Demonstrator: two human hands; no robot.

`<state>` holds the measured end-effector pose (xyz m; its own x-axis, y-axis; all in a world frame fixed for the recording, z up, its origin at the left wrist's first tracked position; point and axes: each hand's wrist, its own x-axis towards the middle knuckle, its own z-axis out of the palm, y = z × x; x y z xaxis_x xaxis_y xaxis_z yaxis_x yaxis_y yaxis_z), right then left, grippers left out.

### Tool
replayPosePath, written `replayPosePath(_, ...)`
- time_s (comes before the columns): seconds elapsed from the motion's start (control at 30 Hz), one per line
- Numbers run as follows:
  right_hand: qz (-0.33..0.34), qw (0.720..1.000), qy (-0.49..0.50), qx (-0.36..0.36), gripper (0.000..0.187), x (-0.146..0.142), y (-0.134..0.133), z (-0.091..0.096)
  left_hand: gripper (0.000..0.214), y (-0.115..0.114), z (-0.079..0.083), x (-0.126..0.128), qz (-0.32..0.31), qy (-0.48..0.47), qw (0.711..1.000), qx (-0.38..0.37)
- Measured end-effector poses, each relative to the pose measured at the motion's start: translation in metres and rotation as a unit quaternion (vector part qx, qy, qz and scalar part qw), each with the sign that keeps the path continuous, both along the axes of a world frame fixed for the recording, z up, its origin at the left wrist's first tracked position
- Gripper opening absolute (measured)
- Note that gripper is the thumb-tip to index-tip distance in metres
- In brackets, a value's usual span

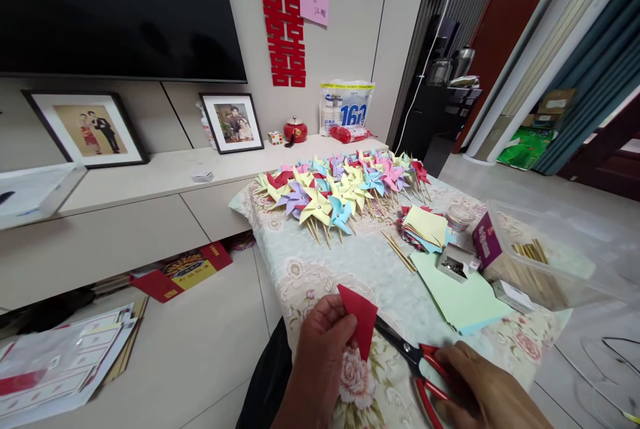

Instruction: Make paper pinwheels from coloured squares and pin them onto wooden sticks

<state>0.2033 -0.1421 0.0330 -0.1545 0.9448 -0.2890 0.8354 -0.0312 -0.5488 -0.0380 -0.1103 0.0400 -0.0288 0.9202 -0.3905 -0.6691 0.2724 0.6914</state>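
Note:
My left hand pinches a folded red paper square over the near edge of the table. My right hand has its fingers wrapped around the red handles of a pair of scissors, whose black blades point toward the red paper and lie just right of it. A pile of finished paper pinwheels in yellow, blue, pink, purple and red lies at the far end of the table, sticks pointing toward me.
A floral tablecloth covers the table. Light green sheets, a stack of coloured squares, loose wooden sticks, a small tin and a clear plastic box sit at the right. A low cabinet stands left.

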Motion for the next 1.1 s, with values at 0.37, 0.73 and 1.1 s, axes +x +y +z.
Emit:
replayPosePath(0.37, -0.119, 0.894, 0.419, -0.104, 0.045, -0.015, -0.003, 0.004, 0.024, -0.006, 0.001, 0.005, -0.025, 0.005, 1.000, 0.006)
replayPosePath(0.73, -0.200, 0.855, 0.479, 0.010, 0.049, -0.089, 0.022, 0.018, 0.020, -0.010, -0.013, 0.010, -0.067, 0.125, 0.985, 0.098)
replayPosePath(1.1, -0.134, 0.870, 0.474, -0.018, 0.043, -0.062, 0.003, 0.023, 0.028, -0.007, -0.009, -0.005, -0.042, -0.024, 0.999, -0.005)
